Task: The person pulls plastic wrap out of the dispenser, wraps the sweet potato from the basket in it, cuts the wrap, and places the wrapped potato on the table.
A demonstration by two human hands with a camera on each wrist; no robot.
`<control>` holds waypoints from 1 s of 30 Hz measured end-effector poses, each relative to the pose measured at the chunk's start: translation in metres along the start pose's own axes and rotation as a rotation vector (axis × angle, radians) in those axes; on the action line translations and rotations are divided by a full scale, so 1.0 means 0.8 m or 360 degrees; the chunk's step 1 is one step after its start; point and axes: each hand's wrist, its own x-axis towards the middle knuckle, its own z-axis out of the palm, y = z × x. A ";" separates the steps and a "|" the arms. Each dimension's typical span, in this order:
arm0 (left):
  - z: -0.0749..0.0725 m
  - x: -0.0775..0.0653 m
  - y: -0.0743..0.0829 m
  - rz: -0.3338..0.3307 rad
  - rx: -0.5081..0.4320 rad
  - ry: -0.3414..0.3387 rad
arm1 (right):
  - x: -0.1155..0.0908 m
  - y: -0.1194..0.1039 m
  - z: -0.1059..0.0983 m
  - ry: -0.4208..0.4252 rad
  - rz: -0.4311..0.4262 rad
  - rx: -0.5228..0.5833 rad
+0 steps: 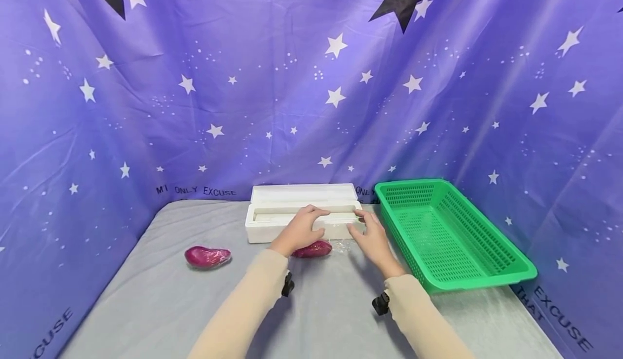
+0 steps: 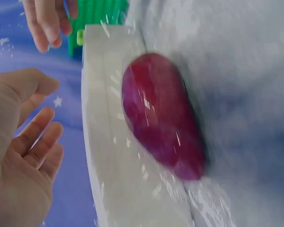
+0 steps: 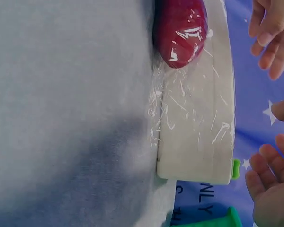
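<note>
A long white cling film box [image 1: 263, 233] stands at the back of the table with its lid raised. My left hand [image 1: 303, 230] hovers over its front edge, fingers loosely bent and apart from the thumb. Near the box's right end is my right hand [image 1: 373, 240], its fingers likewise spread and holding nothing. Clear cling film [image 3: 187, 106] drapes down the box front. A smooth purple-red sweet potato-like vegetable [image 2: 161, 113] lies against the front of the box with film over it, partly hidden by my left hand in the head view. A green slider [image 3: 235, 169] shows at the box's edge.
Another purple-red vegetable [image 1: 208, 257], shiny with film, lies to the left on the grey tablecloth [image 1: 146, 305]. A green perforated basket [image 1: 479, 282] stands at the right, close beside my right forearm. Behind hangs a purple star-patterned curtain [image 1: 272, 105].
</note>
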 end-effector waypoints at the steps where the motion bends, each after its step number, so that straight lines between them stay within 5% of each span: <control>1: -0.004 -0.004 -0.003 -0.0006 -0.0009 0.0002 | -0.002 -0.001 0.001 -0.0009 -0.0034 0.0004; 8: -0.011 -0.037 -0.027 -0.0063 -0.0064 0.0018 | -0.015 -0.010 0.017 -0.0134 -0.0160 0.0035; 17: 0.003 -0.062 -0.043 -0.0054 -0.0129 -0.0005 | -0.020 -0.013 0.039 -0.0549 -0.0248 -0.0006; 30: 0.031 -0.079 -0.066 -0.0107 -0.0170 0.0018 | -0.023 0.001 0.062 -0.0584 -0.0250 0.0012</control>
